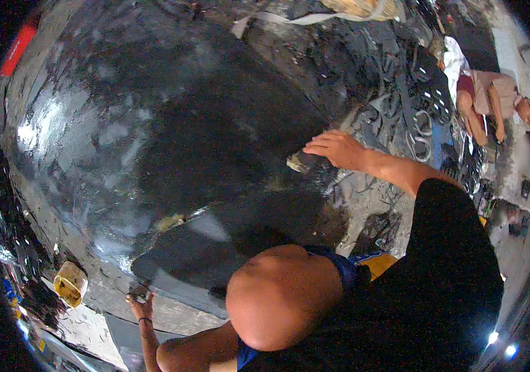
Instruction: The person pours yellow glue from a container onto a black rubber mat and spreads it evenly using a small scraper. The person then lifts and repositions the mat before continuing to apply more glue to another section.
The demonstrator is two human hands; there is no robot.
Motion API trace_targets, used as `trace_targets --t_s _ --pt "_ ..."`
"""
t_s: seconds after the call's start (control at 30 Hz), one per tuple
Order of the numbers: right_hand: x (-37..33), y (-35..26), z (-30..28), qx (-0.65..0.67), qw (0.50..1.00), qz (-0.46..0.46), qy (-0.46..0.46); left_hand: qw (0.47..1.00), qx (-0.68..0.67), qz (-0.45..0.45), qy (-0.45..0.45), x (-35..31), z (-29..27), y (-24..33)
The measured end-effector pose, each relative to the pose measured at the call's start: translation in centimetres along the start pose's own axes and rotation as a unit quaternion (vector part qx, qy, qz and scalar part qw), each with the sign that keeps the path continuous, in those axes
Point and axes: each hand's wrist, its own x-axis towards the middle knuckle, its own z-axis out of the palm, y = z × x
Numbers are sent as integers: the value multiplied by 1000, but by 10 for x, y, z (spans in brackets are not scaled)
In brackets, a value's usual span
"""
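A large black sheet, rubber-like with a glossy pale-smeared left side, spreads in front of me. My right hand reaches over its right edge, fingers stretched out and close together, with nothing visible in them. Just beside its fingertips lies a small pale yellowish lump. A smaller dark sheet lies nearer to me, partly hidden by my bare knee. At the lower left, my left hand is closed around a small greyish object, too small to name, near the smaller sheet's edge.
A whitish bucket with yellow inside stands at the lower left. Dark strip scraps are heaped beyond my right hand. A pale strap crosses the far side. Another person sits at the right. Something red shows far left.
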Motion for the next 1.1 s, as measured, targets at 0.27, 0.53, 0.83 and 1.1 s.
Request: trace_targets --t_s 0.27,0.53,0.83,1.1 --pt "-55 -37 0 60 911 261 314 985 116 85 -91 -36 -9 73" --pt "-66 -147 50 208 875 300 317 981 167 52 -87 -79 9 105" --pt "-41 -68 107 91 664 637 380 995 84 61 -8 -67 40 61" --pt "126 -46 -24 190 698 623 296 986 94 118 70 -75 62 44"
